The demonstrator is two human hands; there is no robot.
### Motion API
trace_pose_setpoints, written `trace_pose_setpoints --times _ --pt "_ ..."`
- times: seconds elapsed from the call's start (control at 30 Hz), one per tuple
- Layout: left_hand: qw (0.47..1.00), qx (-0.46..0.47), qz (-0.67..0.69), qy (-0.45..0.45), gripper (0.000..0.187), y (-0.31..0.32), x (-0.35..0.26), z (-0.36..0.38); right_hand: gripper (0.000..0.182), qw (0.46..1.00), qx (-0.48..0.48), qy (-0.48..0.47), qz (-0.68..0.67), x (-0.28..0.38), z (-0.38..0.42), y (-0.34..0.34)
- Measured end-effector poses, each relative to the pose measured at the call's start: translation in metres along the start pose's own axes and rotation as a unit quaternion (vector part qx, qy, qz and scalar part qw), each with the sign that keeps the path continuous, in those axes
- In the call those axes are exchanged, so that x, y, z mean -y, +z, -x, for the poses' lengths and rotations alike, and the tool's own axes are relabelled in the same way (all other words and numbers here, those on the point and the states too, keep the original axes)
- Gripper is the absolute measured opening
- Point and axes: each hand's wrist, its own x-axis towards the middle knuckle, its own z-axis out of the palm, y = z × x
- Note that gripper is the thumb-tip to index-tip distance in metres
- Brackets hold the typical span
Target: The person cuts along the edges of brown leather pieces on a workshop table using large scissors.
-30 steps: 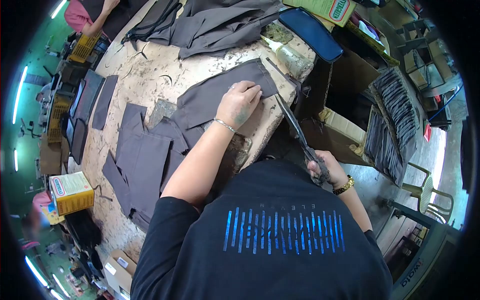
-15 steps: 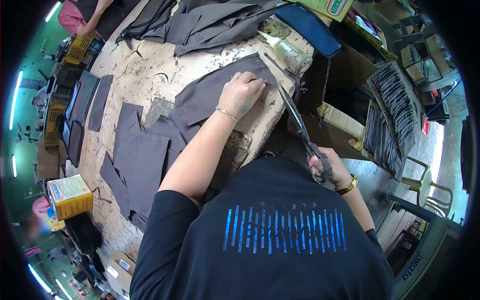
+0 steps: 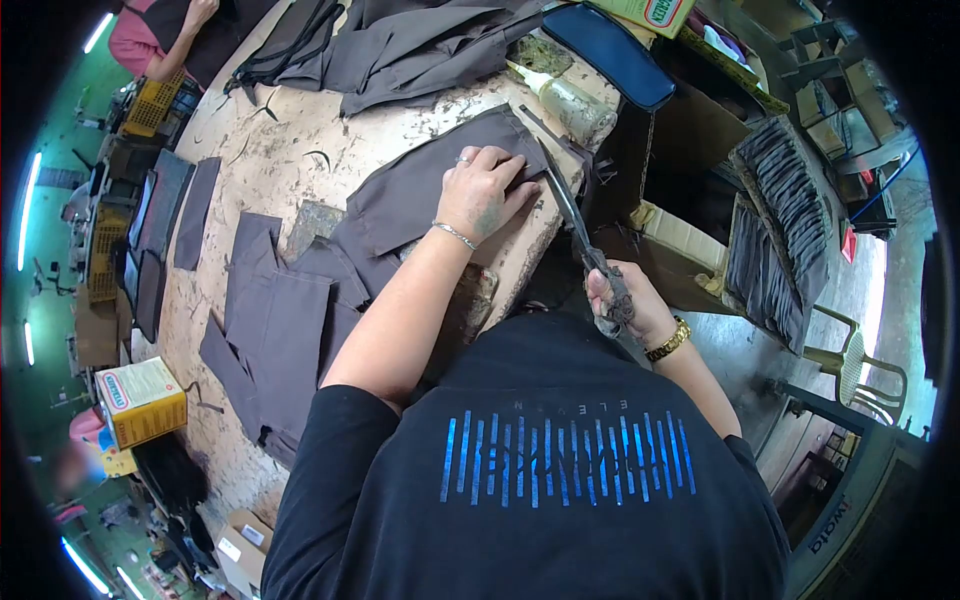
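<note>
My left hand [image 3: 484, 192] rests on a dark grey-brown fabric piece [image 3: 415, 170] at the table's edge. Its fingers are bent onto the cloth near the right end, with the thumb apart from them. Wrapped in rag-like material at the handles, a long pair of scissors [image 3: 568, 203] is gripped by my right hand [image 3: 630, 300]. The blades point up and away, their tips beside the fabric's right edge. Left of my left forearm lie more cut fabric pieces [image 3: 285, 320], overlapping one another.
A cloudy bottle [image 3: 575, 105] lies near a dark blue case [image 3: 610, 55] at the far edge. Heaped fabric [image 3: 420, 60] covers the back. A yellow box [image 3: 145, 400] stands left; cardboard boxes with stacked dark pieces [image 3: 785, 200] are right. Another person's arm [image 3: 180, 45] shows upper left.
My right hand has brought the scissors left, closer to the fabric edge. My left hand stays on the cloth, its thumb now spread further from the fingers.
</note>
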Motion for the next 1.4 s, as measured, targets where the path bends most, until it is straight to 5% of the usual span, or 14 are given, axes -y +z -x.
trace_pose_setpoints --times 0.17,1.4 --pt "0.999 -0.003 -0.018 0.048 0.016 0.006 0.001 0.001 0.054 0.999 -0.007 -0.013 0.036 0.006 0.003 -0.003" --pt "0.992 -0.045 0.022 0.115 0.013 0.004 -0.002 0.006 0.05 0.99 -0.076 -0.036 0.111 0.008 0.002 0.013"
